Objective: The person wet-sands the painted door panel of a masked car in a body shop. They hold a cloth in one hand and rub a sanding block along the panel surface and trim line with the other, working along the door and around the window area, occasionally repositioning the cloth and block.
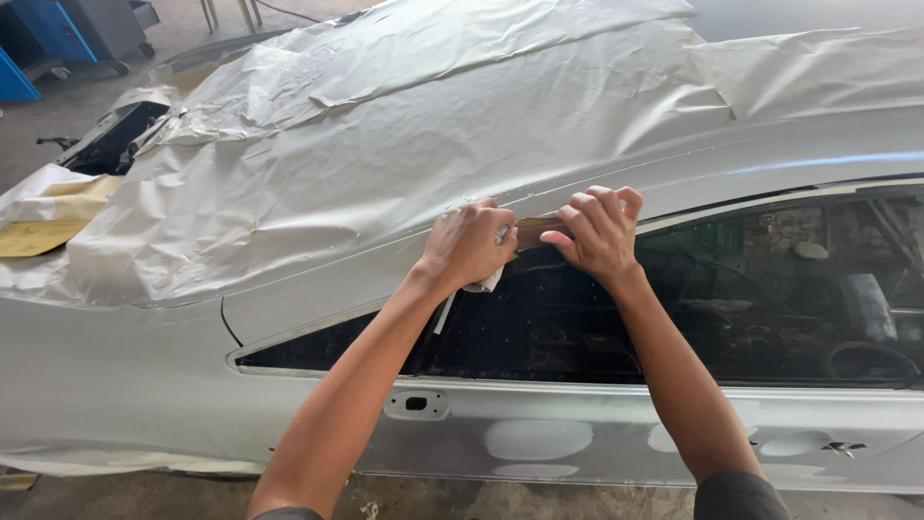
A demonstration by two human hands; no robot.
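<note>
Workshop concrete floor (58,125) and a blue cabinet (43,34) are seen behind a silver car body (144,385) with its roof and glass draped in crinkled masking paper (385,144). From the head view, the left hand (469,246) is closed on a white rag (486,281) while the right hand (599,231) is curled onto a flat tan sanding block (535,233), pressed on the roof rail above the door window (674,308). Step is judged as edge sanding; next stroke calls for even pressure along the curved rail, with dull filler patches (537,439) noted on the door.

Bare forearms and hands (539,241), no gloves or rings visible; dark, perhaps grey, short sleeves at the elbows
</note>
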